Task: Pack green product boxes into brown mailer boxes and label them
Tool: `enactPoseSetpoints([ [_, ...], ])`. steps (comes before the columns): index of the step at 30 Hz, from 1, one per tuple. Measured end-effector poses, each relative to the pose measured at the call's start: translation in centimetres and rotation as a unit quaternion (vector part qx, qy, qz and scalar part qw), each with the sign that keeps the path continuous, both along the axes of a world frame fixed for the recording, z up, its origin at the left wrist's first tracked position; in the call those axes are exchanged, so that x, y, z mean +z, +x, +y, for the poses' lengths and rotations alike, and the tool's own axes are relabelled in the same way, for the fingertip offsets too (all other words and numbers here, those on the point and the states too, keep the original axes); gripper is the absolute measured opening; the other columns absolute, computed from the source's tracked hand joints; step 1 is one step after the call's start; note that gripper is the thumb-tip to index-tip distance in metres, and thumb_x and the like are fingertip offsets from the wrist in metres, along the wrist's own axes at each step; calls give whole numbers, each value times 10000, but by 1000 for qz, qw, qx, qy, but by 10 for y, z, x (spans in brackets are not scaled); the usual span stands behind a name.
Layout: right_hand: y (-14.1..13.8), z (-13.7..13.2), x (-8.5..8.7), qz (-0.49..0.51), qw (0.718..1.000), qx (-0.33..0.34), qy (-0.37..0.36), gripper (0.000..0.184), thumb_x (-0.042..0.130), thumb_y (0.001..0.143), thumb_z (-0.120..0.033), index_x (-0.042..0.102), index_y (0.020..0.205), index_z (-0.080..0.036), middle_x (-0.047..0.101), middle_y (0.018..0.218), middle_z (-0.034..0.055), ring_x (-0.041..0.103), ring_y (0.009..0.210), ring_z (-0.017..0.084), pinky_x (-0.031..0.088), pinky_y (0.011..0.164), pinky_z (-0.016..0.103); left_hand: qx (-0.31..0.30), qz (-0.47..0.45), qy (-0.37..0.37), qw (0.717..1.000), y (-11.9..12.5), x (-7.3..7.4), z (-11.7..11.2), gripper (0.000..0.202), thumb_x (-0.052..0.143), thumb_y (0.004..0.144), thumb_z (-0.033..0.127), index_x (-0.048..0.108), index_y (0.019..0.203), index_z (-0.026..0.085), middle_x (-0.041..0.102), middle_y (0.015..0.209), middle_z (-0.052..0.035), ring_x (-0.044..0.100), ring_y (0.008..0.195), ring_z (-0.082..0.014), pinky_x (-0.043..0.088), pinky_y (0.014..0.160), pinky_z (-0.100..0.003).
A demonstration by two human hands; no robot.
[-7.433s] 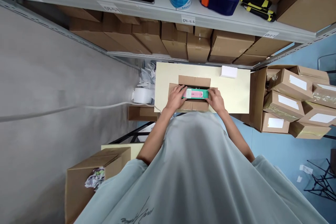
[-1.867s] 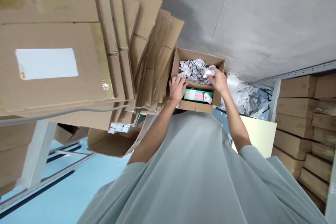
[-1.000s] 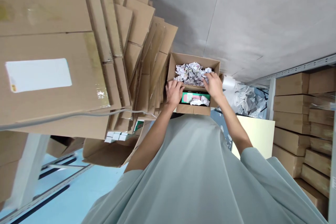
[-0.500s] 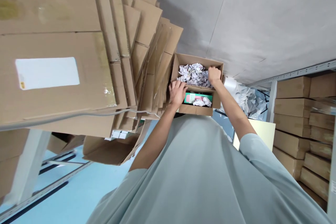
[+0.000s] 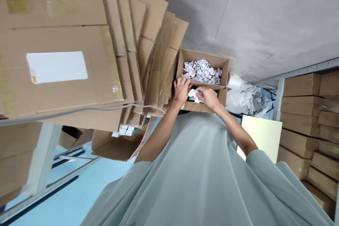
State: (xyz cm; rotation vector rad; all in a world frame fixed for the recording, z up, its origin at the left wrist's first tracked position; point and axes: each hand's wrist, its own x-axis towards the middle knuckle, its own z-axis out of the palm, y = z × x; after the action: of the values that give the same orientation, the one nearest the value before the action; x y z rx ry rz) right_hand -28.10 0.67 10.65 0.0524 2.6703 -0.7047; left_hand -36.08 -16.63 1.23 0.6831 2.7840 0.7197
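My left hand point(image 5: 182, 89) grips the left end of a small open cardboard box point(image 5: 194, 106) held in front of me. My right hand point(image 5: 208, 97) is closed on a wad of crumpled white paper point(image 5: 193, 95) and presses it into that small box, covering most of the green and pink carton point(image 5: 216, 94) inside. Just beyond stands a larger open cardboard box point(image 5: 225, 69) full of crumpled paper scraps point(image 5: 202, 71).
A stack of flattened cardboard sheets point(image 5: 148, 53) leans at the left, touching the larger box. A big box with a white label point(image 5: 57, 66) fills the upper left. A white roll point(image 5: 234, 82), crumpled plastic point(image 5: 251, 100), a cream tabletop point(image 5: 262, 136) and shelved boxes point(image 5: 304, 113) lie right.
My right hand came back from the larger box of scraps with a paper wad and now pushes it into the small box. My left hand kept its grip.
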Motion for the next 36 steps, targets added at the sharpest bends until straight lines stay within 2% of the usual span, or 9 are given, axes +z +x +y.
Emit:
enactPoseSetpoints([
  [4,-12,-12,-23,-39,998,9,49,366,544,1141,-278,741,1450,-285,788,1455,101,754,1300,312,571,1055,374,-16,-1,0,1000,0,4,-2,331,525,1123,342,716,1384,270,702,1386,-165,522,1411,-397,380,1206,-560],
  [9,-18,-6,-30,-81,994,31,69,349,536,1143,-259,789,1383,-256,786,1449,133,748,1321,321,574,1081,390,-20,-2,-1,1000,-1,7,-4,328,546,1114,338,725,1377,256,715,1378,-160,532,1402,-393,388,1209,-550],
  [16,1,13,-11,-40,999,-6,33,406,574,1138,-264,700,1522,-226,744,1518,131,731,1346,303,553,1119,370,-12,-5,4,1000,0,6,-1,339,550,1106,322,719,1392,257,710,1404,-163,528,1420,-399,406,1209,-557],
  [20,19,36,5,14,998,-64,-2,332,537,1155,-318,766,1383,-240,801,1398,97,759,1235,275,552,1063,344,-14,-13,19,1000,-3,4,-2,389,543,1107,308,702,1455,242,697,1440,-172,521,1469,-389,421,1247,-558],
  [24,51,63,2,90,983,-161,-22,350,518,1161,-446,790,1182,-227,828,1173,108,762,997,277,557,940,356,-22,-9,112,993,5,4,-18,555,536,1107,312,558,1653,220,527,1718,-168,351,1680,-359,307,1390,-552],
  [27,83,79,-14,136,959,-248,3,421,514,1148,-544,768,1135,-208,795,1113,136,725,961,293,555,895,385,38,-4,173,984,29,4,-38,686,550,1120,418,409,1751,189,326,1857,-188,216,1765,-355,228,1439,-546],
  [31,116,88,-42,144,932,-330,35,488,519,1122,-605,751,1213,-185,774,1175,188,705,1084,344,566,950,449,150,-99,196,964,60,-11,-61,839,735,1018,499,422,1723,166,436,1784,-239,405,1694,-371,323,1415,-530],
  [33,123,87,-53,118,928,-354,9,495,542,1110,-603,744,1265,-179,799,1126,171,728,1029,333,575,942,446,236,-173,222,930,65,-23,-65,801,829,937,463,528,1627,187,597,1646,-229,552,1587,-369,421,1358,-541],
  [36,127,81,-64,69,920,-382,-48,407,600,1093,-541,758,1242,-197,839,1031,122,768,942,299,579,903,399,339,-296,287,845,63,-34,-62,554,829,896,407,665,1377,187,762,1361,-175,748,1292,-307,614,1152,-503],
])
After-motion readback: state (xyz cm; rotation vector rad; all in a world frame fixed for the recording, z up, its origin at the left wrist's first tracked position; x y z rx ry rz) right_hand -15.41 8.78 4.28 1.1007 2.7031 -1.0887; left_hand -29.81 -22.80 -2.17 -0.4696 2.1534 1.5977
